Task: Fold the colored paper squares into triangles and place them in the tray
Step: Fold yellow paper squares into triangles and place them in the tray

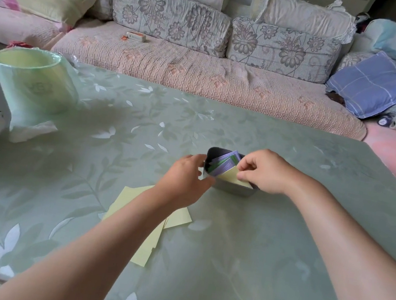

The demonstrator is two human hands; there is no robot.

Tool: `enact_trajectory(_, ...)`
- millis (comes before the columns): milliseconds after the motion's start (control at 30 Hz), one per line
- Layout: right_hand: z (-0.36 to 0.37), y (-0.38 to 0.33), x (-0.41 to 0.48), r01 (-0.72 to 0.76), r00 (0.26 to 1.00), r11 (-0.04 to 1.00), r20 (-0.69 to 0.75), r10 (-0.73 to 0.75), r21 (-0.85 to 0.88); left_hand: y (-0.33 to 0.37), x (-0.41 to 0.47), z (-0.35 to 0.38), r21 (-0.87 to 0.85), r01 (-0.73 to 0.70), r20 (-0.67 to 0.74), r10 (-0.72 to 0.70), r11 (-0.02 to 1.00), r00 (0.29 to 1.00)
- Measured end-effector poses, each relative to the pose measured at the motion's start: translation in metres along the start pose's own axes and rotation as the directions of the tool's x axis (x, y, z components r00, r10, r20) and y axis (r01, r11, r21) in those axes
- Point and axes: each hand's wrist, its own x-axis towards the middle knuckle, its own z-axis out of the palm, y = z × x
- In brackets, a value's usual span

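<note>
Two bare forearms, bare left hand (185, 176), bare right hand (264, 172)

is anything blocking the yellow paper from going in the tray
Nothing visible. The right hand pinches the yellow paper at the tray's near side; folded papers sit behind it, and the left hand holds the left rim, aside.

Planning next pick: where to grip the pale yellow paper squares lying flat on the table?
Pinch the pale yellow paper squares at the corner jutting right of the left forearm, coming from the right. They lie flat on the green floral table, fanned, so a free corner is probably the only liftable edge.
</note>
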Motion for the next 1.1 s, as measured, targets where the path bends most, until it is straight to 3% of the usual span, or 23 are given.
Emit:
enact_trajectory(333,0.017,-0.014,0.015,-0.004,0.996,0.946,0.083,0.033,-0.325,-0.001,0.001,0.003,0.021,0.006,-0.013,-0.006,1.000,1.000)
enact_trajectory(500,0.024,-0.019,0.020,-0.056,0.998,0.852,-0.014,0.057,-0.521,-0.001,-0.001,0.002,0.025,-0.002,-0.001,0.002,1.000,1.000)
enact_trajectory(633,0.026,-0.020,0.022,-0.092,0.996,0.820,-0.066,0.066,-0.566,0.000,-0.004,0.001,0.035,-0.005,0.015,0.004,0.999,1.000)
enact_trajectory(900,0.007,-0.041,0.004,-0.100,0.989,0.890,-0.144,0.039,-0.445,-0.002,-0.019,-0.016,0.130,-0.048,0.065,0.040,0.990,0.997)
enact_trajectory(1000,0.013,-0.062,-0.014,-0.029,0.988,0.956,-0.153,-0.017,-0.291,-0.010,-0.029,-0.036,0.243,-0.073,0.096,0.051,0.967,0.994)
enact_trajectory(1100,0.032,-0.085,-0.033,0.059,0.996,0.997,-0.060,-0.062,-0.058,-0.023,-0.043,-0.061,0.386,-0.092,0.167,0.028,0.918,0.986)
